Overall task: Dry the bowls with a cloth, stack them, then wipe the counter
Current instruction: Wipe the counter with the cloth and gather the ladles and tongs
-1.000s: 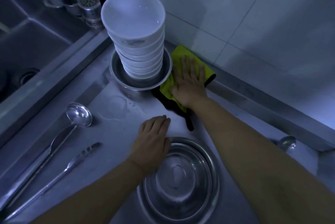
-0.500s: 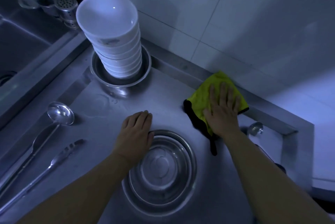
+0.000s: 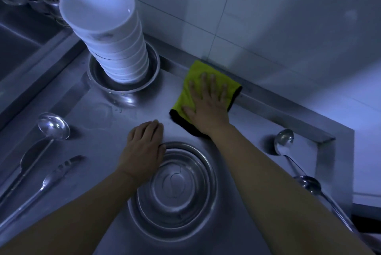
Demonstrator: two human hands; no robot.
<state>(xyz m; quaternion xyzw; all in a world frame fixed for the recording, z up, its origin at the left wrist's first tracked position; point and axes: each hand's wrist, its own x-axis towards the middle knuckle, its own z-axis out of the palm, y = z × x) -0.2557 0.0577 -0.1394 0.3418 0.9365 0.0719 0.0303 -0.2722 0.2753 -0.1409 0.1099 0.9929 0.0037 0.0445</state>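
Note:
A tall stack of white bowls (image 3: 115, 48) stands in a steel basin (image 3: 153, 73) at the back left of the steel counter (image 3: 103, 131). My right hand (image 3: 209, 108) lies flat with spread fingers on a yellow cloth (image 3: 194, 75) with black trim, pressing it onto the counter near the back ledge. My left hand (image 3: 144, 147) rests on the counter at the rim of an empty steel bowl (image 3: 175, 190), its thumb touching the rim.
A ladle (image 3: 52, 129) and tongs (image 3: 47, 180) lie at the left. Two more ladles (image 3: 285, 141) lie at the right near the counter's raised edge. A sink (image 3: 18, 34) with strainers sits at the far left. A tiled wall (image 3: 268, 17) rises behind.
My right hand slid the cloth right along the back ledge, then back left toward the bowl stack. My left hand stayed at the steel bowl's rim.

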